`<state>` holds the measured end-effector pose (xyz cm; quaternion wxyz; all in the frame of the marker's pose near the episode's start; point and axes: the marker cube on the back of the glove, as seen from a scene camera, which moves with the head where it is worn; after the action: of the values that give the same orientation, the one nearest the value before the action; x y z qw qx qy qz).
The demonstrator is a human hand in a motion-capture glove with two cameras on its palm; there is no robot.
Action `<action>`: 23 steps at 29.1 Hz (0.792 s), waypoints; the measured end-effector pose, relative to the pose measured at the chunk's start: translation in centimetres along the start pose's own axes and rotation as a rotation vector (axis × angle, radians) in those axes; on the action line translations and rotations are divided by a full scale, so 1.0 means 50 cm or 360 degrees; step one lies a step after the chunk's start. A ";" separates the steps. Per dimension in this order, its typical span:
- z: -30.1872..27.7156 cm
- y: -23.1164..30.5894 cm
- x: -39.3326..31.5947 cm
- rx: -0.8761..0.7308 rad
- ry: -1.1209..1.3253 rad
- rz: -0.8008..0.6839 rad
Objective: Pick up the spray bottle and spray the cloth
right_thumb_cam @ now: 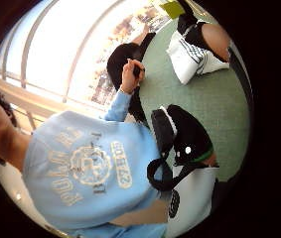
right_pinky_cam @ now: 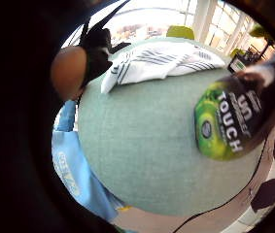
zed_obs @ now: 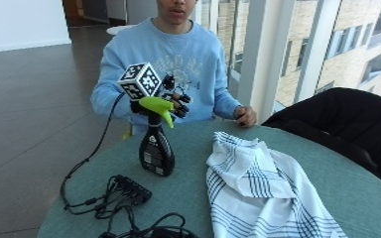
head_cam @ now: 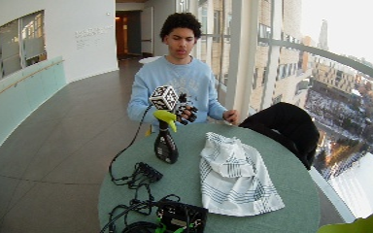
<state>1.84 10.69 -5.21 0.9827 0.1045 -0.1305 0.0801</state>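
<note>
My gloved right hand point(zed_obs: 172, 103) is raised at chest height, just behind and above the green trigger head of the spray bottle point(zed_obs: 156, 148). The fingers look loosely spread beside the head; whether my grip touches the bottle I cannot tell. The bottle, dark with a green head, stands upright on the round green table point(zed_obs: 197, 198), at its left part. The cloth point(zed_obs: 260, 191), white with dark stripes, lies crumpled to the right of the bottle, apart from it. My bare left hand point(zed_obs: 245, 115) rests at the far edge of the table. Black cables point(zed_obs: 121, 196) lie at the near left of the table. A black chair point(zed_obs: 336, 116) stands at the right. Tall windows run behind, and the floor is grey.
</note>
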 end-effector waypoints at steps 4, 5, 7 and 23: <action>-0.036 0.056 0.051 0.0078 -0.0102 0.0145; -0.044 0.066 0.064 0.0096 -0.0139 0.0179; -0.058 0.087 0.091 0.0135 -0.0258 0.0255; -0.104 0.077 0.296 0.0437 -0.0934 0.0640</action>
<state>16.50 17.49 -5.39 0.8450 0.2262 -0.4123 0.2546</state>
